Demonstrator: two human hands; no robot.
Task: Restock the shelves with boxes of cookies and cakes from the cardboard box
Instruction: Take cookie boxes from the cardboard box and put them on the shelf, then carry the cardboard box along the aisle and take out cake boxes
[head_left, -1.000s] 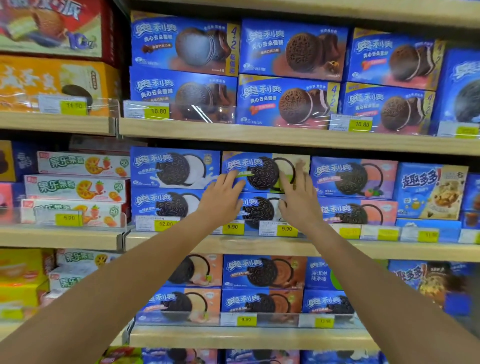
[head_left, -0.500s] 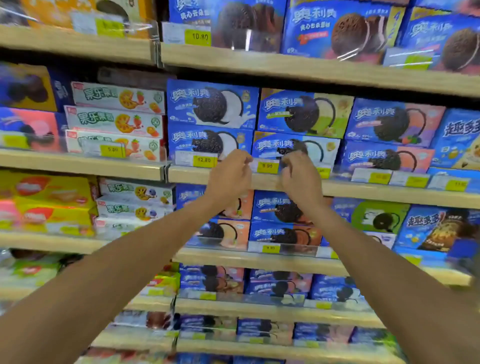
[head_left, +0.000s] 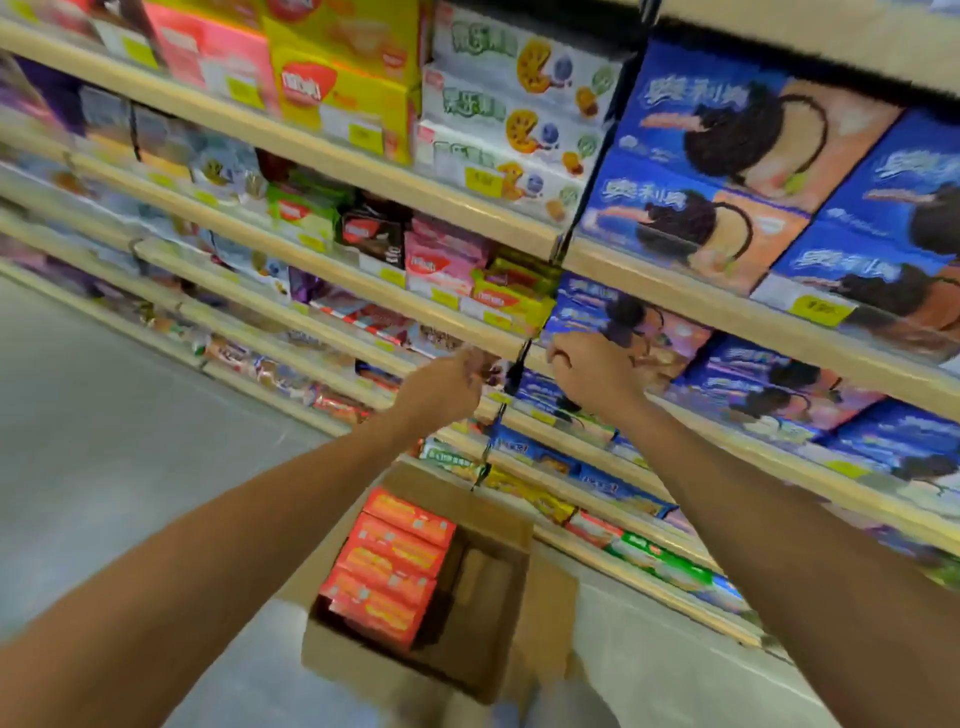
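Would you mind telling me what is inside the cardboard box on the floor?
The cardboard box holds a row of orange-red packs along its left side. The right part looks dark and empty; anything beneath the packs is hidden.

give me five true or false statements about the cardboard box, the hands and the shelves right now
1. The cardboard box on the floor is open. True.
2. The box holds a row of blue cookie boxes. False: the orange-red boxes fill its left side.
3. The right half of the box is packed full. False: that side looks empty down to the cardboard.
4. The left hand and right hand are both raised in front of the shelves, above the box. True.
5. The left hand holds an orange-red box. False: neither hand holds a box; both are loosely curled.
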